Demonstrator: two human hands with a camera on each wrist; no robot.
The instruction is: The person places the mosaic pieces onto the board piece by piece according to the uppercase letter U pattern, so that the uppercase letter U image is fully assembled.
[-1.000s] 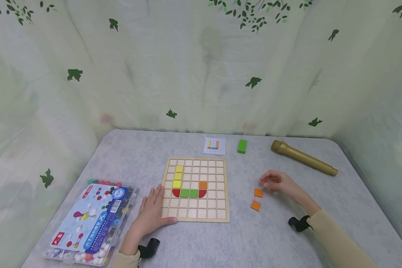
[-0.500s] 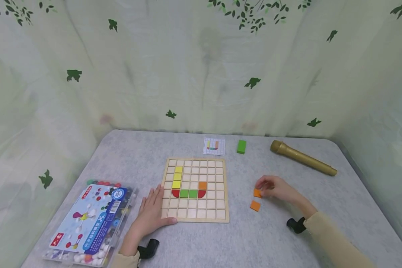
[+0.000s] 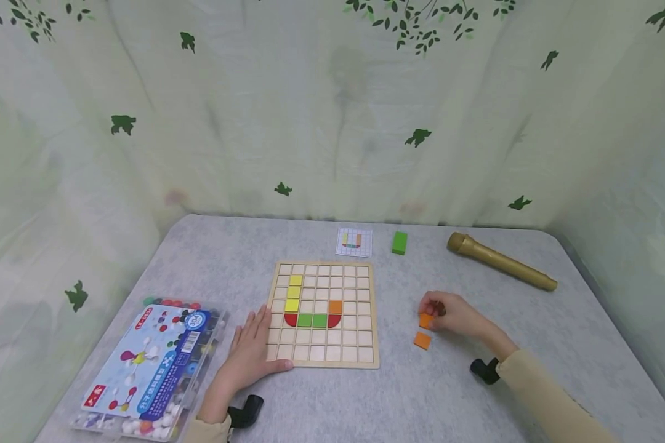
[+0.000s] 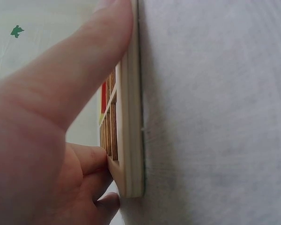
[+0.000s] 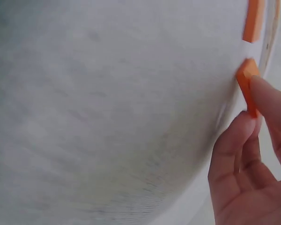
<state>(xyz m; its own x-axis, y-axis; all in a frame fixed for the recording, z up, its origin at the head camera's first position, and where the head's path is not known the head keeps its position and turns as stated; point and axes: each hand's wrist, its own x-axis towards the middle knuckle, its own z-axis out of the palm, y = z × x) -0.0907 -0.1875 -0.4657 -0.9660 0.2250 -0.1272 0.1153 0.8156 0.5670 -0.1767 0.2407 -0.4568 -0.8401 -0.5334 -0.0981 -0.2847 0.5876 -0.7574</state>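
A wooden grid board point(image 3: 375, 326) lies mid-table. Set in its squares are yellow tiles point(image 3: 293, 292) in a column, two green tiles point(image 3: 313, 320), an orange tile point(image 3: 335, 306) and red rounded corner pieces point(image 3: 334, 320), one at each end of the green pair. My left hand point(image 3: 249, 352) rests along the board's left side, fingers straight, thumb point(image 4: 84, 61) at its front edge. To the right of the board, my right hand point(image 3: 457, 315) pinches an orange square tile point(image 5: 245, 89) between thumb and fingers. Another orange tile point(image 3: 422, 340) lies just nearer to me.
Behind the board lie a small pattern card point(image 3: 354, 242) and a green block point(image 3: 399, 243). A gold microphone-shaped object point(image 3: 501, 260) is at the back right. At the left is a clear plastic case point(image 3: 149, 363) with several coloured balls and a printed cover.
My right hand has moved slightly left and toward me, from beside the farther orange tile onto it, and now pinches it. The left hand and the board have stayed still.
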